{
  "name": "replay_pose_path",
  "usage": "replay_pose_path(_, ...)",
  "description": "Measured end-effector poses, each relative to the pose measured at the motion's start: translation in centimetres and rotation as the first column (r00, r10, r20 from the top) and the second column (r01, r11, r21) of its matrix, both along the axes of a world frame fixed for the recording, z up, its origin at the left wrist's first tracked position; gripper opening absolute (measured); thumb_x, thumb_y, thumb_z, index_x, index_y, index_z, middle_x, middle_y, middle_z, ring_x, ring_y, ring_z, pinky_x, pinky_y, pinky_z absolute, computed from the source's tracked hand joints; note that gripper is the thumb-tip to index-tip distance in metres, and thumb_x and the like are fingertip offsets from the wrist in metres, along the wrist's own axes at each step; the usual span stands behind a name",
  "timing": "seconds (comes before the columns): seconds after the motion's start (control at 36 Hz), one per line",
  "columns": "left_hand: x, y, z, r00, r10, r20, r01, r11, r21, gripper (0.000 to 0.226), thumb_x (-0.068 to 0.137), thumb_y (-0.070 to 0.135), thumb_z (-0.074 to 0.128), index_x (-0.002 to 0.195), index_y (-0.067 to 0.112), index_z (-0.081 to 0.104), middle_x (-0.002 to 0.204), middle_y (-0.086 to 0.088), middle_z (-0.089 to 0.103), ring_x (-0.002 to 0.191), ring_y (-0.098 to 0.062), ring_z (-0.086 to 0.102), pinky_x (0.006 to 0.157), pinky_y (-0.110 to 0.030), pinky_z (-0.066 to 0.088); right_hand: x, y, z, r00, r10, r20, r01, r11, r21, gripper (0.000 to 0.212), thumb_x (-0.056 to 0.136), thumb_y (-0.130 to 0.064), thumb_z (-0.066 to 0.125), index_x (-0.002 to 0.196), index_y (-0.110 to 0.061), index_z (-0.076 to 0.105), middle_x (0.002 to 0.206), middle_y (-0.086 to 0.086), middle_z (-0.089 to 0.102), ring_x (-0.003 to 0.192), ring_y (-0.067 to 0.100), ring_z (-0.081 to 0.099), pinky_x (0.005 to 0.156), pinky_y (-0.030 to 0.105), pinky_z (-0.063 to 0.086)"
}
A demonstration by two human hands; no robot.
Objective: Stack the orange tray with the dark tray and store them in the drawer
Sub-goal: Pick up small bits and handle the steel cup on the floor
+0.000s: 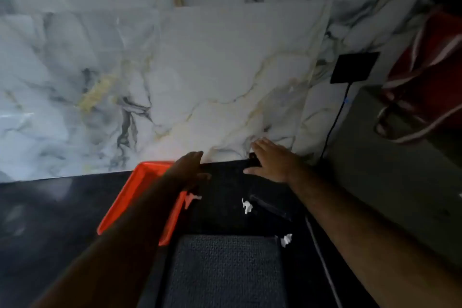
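Observation:
The orange tray (140,197) lies on the dark countertop, left of centre, and my left forearm crosses over it. The dark tray (225,197) sits just right of it against the marble wall and is hard to make out against the black counter. My left hand (192,170) curls around its far left edge. At the far right corner my right hand (271,161) grips it, fingers over the rim, which rises slightly against the wall. Below the trays, the open drawer (225,270) shows a grey textured liner.
A marble wall (175,70) rises right behind the counter. A black socket plate (355,67) with a cable hangs on the right wall. A grey appliance (390,170) carrying a red bag (432,67) stands to the right. A white cord (322,260) runs beside the drawer.

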State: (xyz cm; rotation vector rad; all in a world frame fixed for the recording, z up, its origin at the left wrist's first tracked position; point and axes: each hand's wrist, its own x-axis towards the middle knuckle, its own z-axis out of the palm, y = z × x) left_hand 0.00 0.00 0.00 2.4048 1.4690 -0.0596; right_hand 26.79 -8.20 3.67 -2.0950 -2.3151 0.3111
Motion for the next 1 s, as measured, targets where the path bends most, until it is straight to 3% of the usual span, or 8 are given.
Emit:
replay_pose_path(0.11, 0.6, -0.3, -6.9, 0.994, -0.039, -0.106, 0.026, 0.992, -0.122, 0.069, 0.093, 0.025, 0.062, 0.147, -0.004, 0.033, 0.152, -0.025, 0.038, 0.141, -0.033, 0.038, 0.114, -0.034, 0.026, -1.8, 0.0, -7.2, 0.999, -0.032, -0.024, 0.028, 0.988, -0.153, 0.086, 0.094, -0.057, 0.055, 0.157, -0.010, 0.023, 0.163, 0.014, 0.029, 0.152, 0.029, 0.026, 0.122, 0.045, 0.029)
replay_pose_path(0.22, 1.0, -0.9, -12.9, 0.973, 0.054, -0.223, -0.084, 0.989, -0.125, 0.047, 0.094, 0.018, 0.051, 0.137, 0.001, 0.042, 0.137, -0.023, 0.049, 0.125, -0.041, 0.049, 0.105, -0.046, 0.040, -3.5, -0.3, -13.7, 0.992, -0.119, -0.051, 0.099, 0.952, -0.288, 0.065, 0.095, -0.037, 0.060, 0.150, -0.012, 0.038, 0.146, 0.016, 0.046, 0.134, 0.036, 0.049, 0.112, 0.044, 0.043)
replay_pose_path(0.33, 1.5, -1.3, -16.7, 0.922, 0.134, -0.363, -0.190, 0.974, -0.122, 0.048, 0.098, 0.007, 0.042, 0.143, -0.005, 0.033, 0.144, -0.028, 0.042, 0.135, -0.041, 0.043, 0.111, -0.045, 0.039, -4.9, -0.6, -17.5, 0.993, -0.120, -0.019, 0.105, 0.923, -0.371, 0.055, 0.097, -0.029, 0.059, 0.146, -0.011, 0.042, 0.142, 0.016, 0.047, 0.128, 0.036, 0.053, 0.108, 0.047, 0.047)
replay_pose_path(0.44, 1.8, -0.9, -19.0, 0.888, 0.155, -0.432, -0.200, 0.978, -0.060, 0.042, 0.102, 0.010, 0.035, 0.141, -0.005, 0.040, 0.144, -0.025, 0.044, 0.133, -0.039, 0.044, 0.108, -0.044, 0.043, -6.1, -0.4, -19.5, 0.997, -0.071, 0.043, 0.082, 0.930, -0.359, 0.039, 0.100, -0.016, 0.052, 0.139, -0.010, 0.051, 0.140, 0.015, 0.049, 0.126, 0.034, 0.055, 0.107, 0.046, 0.048)
replay_pose_path(0.53, 1.9, -0.6, -19.4, 0.916, 0.161, -0.367, -0.184, 0.983, -0.028, 0.036, 0.102, 0.012, 0.036, 0.132, 0.001, 0.052, 0.135, -0.021, 0.050, 0.122, -0.035, 0.051, 0.094, -0.039, 0.048, -6.7, -0.4, -20.2, 0.995, -0.049, 0.084, 0.074, 0.938, -0.338, 0.029, 0.100, -0.006, 0.047, 0.123, -0.010, 0.063, 0.131, 0.014, 0.056, 0.116, 0.031, 0.062, 0.102, 0.042, 0.052)
replay_pose_path(0.72, 2.0, 0.4, -18.0, 0.982, 0.116, -0.149, -0.131, 0.987, -0.097, 0.023, 0.093, 0.009, 0.052, 0.107, 0.000, 0.068, 0.113, -0.023, 0.068, 0.105, -0.041, 0.065, 0.086, -0.044, 0.052, -6.1, -2.1, -20.1, 0.989, -0.150, -0.010, 0.143, 0.958, -0.247, 0.025, 0.096, -0.005, 0.050, 0.111, -0.009, 0.069, 0.120, 0.014, 0.064, 0.107, 0.033, 0.066, 0.092, 0.040, 0.055)
replay_pose_path(0.86, 4.5, -1.5, -16.4, 0.999, -0.031, 0.030, 0.035, 0.991, -0.132, 0.022, 0.089, 0.020, 0.062, 0.107, 0.009, 0.068, 0.114, -0.015, 0.065, 0.103, -0.035, 0.067, 0.083, -0.041, 0.052, -3.3, -5.8, -18.1, 0.920, -0.340, -0.194, 0.326, 0.940, -0.105, 0.024, 0.092, -0.003, 0.052, 0.105, -0.014, 0.070, 0.112, 0.010, 0.068, 0.101, 0.030, 0.067, 0.083, 0.037, 0.053)
replay_pose_path(1.0, 9.0, -5.7, -14.6, 0.981, -0.086, 0.175, 0.120, 0.974, -0.192, 0.038, 0.083, 0.029, 0.073, 0.119, 0.025, 0.064, 0.122, -0.004, 0.056, 0.104, -0.022, 0.062, 0.085, -0.030, 0.048, 1.1, -12.4, -16.7, 0.831, -0.498, -0.248, 0.495, 0.865, -0.078, 0.023, 0.087, -0.004, 0.058, 0.102, -0.014, 0.072, 0.110, 0.008, 0.067, 0.102, 0.030, 0.066, 0.087, 0.042, 0.055)
